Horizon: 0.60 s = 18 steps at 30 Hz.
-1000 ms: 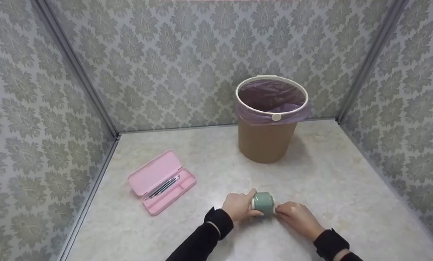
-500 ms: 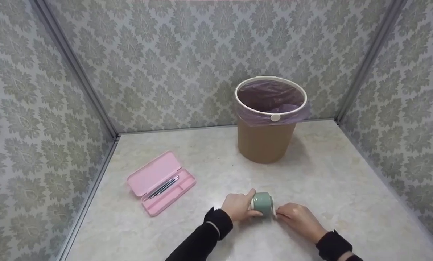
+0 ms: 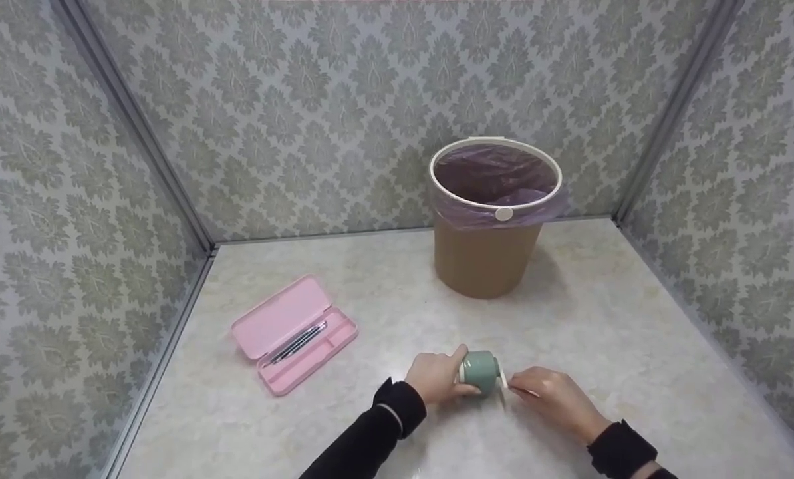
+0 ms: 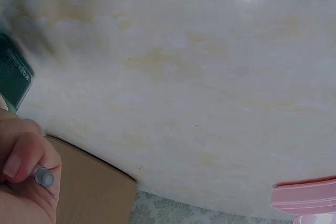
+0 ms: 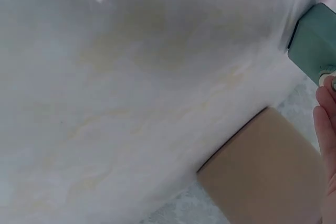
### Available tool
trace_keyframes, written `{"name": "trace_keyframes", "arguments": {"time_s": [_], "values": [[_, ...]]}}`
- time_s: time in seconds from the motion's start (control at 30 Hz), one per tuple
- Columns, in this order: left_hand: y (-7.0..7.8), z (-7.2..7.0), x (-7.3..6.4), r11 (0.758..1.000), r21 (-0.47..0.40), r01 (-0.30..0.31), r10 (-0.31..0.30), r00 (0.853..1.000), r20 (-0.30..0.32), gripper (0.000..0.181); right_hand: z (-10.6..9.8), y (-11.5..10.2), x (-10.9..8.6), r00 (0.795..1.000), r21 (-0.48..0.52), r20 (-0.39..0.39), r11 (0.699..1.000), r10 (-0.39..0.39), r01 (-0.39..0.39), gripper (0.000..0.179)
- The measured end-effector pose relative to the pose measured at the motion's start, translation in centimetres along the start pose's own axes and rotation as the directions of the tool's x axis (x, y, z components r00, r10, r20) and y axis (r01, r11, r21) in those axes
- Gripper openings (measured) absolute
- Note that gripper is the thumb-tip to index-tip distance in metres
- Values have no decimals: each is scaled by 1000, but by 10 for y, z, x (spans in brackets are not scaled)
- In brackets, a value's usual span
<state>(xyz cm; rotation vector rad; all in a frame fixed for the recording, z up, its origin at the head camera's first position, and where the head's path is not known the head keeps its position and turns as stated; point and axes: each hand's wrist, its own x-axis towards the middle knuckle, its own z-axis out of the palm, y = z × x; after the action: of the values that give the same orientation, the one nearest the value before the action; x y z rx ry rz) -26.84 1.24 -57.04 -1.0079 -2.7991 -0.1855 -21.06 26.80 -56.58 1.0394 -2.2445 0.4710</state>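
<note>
My left hand (image 3: 433,377) grips a green pencil sharpener (image 3: 481,370) low over the table, thumb on top and fingers beneath. In the left wrist view, the grey end of a pencil (image 4: 45,177) pokes out from the curled fingers beside the sharpener (image 4: 14,72); the rest of the pencil is hidden. A white crank (image 3: 503,379) stands off the sharpener's right face. My right hand (image 3: 556,399) pinches the crank's end. The right wrist view has only those fingers (image 5: 326,124) at its right edge, close to the sharpener (image 5: 315,43).
An open pink pencil case (image 3: 280,319) with several pencils (image 3: 297,342) lies on the left of the table. Behind the hands stands a brown bin (image 3: 483,259) with a white rim and a purple liner bag (image 3: 536,216). Patterned walls (image 3: 330,133) enclose the table.
The crank has turned and now slants down to the right. My right hand has shifted slightly up and right with it. The left hand and sharpener have barely moved.
</note>
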Motion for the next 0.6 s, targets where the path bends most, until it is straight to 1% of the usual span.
{"name": "trace_keyframes", "arguments": {"time_s": [0.1, 0.23, 0.3, 0.37, 0.5, 0.6], "values": [[1, -3, 1, 1000, 27, -1, 1, 1000, 6, 68, -5, 3, 9, 1000, -7, -27, 1000, -9, 9, 30], [1, -4, 1, 998, 68, -4, 3, 1000, 20, 70, -7, 10, 20, 999, -24, -50, 1000, 12, -13, 28], [1, -3, 1, 997, 71, -8, 6, 1000, 27, 69, -7, 13, 24, 999, -25, -47, 999, 20, -21, 27], [1, -2, 1, 998, 55, -11, 10, 1000, 29, 68, -6, 17, 27, 999, -27, -42, 999, 28, -29, 25], [1, -1, 1, 999, 43, -21, 20, 1000, 11, 67, -3, 24, 32, 998, -31, -25, 998, 55, -56, 23], [1, -2, 1, 999, 40, -23, 23, 1000, 9, 68, 1, 29, 36, 997, -45, 0, 996, 81, -81, 19]]}}
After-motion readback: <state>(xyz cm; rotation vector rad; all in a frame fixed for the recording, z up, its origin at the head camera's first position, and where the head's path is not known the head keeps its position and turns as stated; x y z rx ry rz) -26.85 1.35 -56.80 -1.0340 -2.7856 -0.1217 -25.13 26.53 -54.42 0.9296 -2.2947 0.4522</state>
